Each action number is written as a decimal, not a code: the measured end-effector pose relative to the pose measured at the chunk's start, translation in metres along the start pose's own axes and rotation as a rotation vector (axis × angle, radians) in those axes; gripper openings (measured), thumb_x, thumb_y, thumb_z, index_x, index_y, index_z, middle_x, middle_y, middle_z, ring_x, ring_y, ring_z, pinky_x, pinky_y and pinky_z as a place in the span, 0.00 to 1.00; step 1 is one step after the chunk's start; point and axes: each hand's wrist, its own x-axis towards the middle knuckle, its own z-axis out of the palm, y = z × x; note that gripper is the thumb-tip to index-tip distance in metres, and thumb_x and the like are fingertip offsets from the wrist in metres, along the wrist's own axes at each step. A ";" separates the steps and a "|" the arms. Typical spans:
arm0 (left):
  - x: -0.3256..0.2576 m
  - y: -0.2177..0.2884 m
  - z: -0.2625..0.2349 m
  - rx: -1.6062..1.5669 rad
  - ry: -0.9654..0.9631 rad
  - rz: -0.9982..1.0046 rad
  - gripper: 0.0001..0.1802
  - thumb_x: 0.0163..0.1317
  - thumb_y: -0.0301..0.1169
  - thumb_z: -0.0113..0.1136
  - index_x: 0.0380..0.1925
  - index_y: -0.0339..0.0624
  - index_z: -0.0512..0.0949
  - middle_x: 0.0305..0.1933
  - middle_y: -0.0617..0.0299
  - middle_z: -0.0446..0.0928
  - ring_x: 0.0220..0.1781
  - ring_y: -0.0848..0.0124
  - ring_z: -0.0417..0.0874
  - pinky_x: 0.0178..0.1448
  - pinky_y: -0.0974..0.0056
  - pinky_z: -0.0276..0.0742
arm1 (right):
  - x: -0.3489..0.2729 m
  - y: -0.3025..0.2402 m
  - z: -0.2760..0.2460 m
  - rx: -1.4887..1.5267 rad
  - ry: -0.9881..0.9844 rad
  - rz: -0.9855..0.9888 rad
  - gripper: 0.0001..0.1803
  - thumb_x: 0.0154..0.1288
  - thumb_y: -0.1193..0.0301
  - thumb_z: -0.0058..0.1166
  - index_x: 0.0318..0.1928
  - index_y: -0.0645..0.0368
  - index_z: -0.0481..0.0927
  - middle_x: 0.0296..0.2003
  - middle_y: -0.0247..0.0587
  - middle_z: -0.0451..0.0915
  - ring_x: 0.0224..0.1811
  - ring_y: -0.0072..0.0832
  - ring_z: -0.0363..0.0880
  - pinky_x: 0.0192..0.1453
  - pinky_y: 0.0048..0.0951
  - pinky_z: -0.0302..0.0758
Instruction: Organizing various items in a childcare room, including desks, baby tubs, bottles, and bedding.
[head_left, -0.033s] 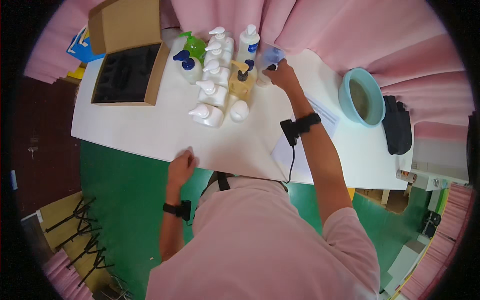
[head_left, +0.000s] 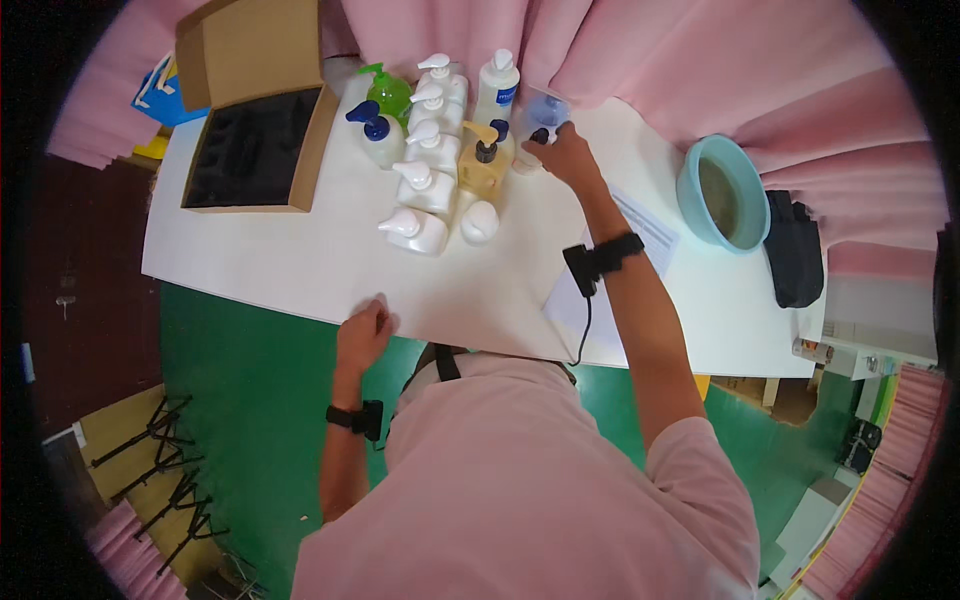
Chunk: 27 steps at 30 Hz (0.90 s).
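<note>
Shifted since the earlier frame: right hand [head_left: 566, 160], a hair toward the body; rest of layout matching. Right fingers bent at the dark top of a pale bottle [head_left: 540, 136]; can't tell how far open, or whether gripping or just touching. Just beyond those fingers: clear bluish container [head_left: 546, 108]. Just left of them: amber pump bottle [head_left: 483, 175], with clear blue-labelled bottle [head_left: 496, 92] farther back. Further left: row of white pump bottles [head_left: 423, 187], then blue-pump bottle [head_left: 383, 145] and green pump bottle [head_left: 392, 97].

Left hand [head_left: 364, 335] loosely curled at near edge of worktop [head_left: 290, 255], fingers folded in, seemingly holding nothing. Beyond and left of left fingers: open cardboard box [head_left: 303, 165] with black lining. Well right of right fingers: light-blue basin [head_left: 692, 200], then black cloth [head_left: 795, 255]. Nearer the body from right fingers: printed sheet [head_left: 652, 238], partly under the forearm.
</note>
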 end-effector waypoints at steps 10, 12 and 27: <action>0.040 -0.032 -0.008 -0.391 -0.446 -0.044 0.05 0.51 0.25 0.55 0.22 0.35 0.72 0.17 0.57 0.74 0.19 0.69 0.77 0.24 0.64 0.74 | -0.063 0.037 0.009 0.120 0.073 -0.173 0.40 0.52 0.60 0.63 0.59 0.66 0.57 0.52 0.65 0.69 0.52 0.48 0.73 0.52 0.41 0.72; 0.045 -0.029 -0.014 -0.540 -0.548 -0.163 0.05 0.51 0.24 0.53 0.20 0.32 0.72 0.17 0.58 0.75 0.21 0.72 0.78 0.23 0.68 0.74 | -0.048 0.032 0.019 0.112 0.176 -0.217 0.38 0.51 0.61 0.63 0.58 0.66 0.60 0.50 0.64 0.70 0.51 0.50 0.73 0.53 0.41 0.72; 0.046 -0.031 -0.030 -0.512 -0.598 -0.111 0.05 0.53 0.22 0.53 0.22 0.29 0.72 0.18 0.57 0.75 0.19 0.70 0.79 0.24 0.67 0.78 | -0.020 0.009 0.021 -0.070 0.230 -0.219 0.29 0.51 0.64 0.61 0.50 0.64 0.65 0.44 0.59 0.76 0.48 0.47 0.75 0.48 0.41 0.73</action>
